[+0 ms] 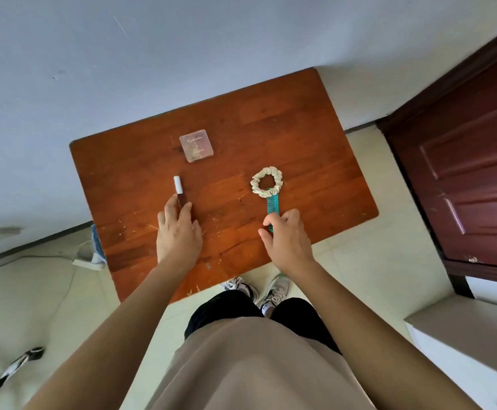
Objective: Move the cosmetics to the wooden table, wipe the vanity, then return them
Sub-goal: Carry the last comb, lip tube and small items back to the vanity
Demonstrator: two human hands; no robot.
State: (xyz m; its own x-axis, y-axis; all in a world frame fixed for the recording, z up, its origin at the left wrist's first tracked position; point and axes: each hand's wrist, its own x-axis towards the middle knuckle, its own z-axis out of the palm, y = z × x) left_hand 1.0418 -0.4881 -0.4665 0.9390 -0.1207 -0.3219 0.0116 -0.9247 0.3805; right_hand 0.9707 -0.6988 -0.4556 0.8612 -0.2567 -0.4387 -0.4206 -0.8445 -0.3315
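On the wooden table lie a clear square eyeshadow compact, a lip gloss tube with a white cap, a cream scrunchie and a teal comb. My left hand lies over the dark lower end of the lip gloss tube, fingers around it. My right hand grips the comb's near end, fingers curled over the handle. The comb's far end sits under the scrunchie's edge. The compact lies apart, further back.
A dark red wooden door stands at the right. The white corner of a piece of furniture is at the lower right. A white power strip and cables lie on the floor left of the table, against the wall.
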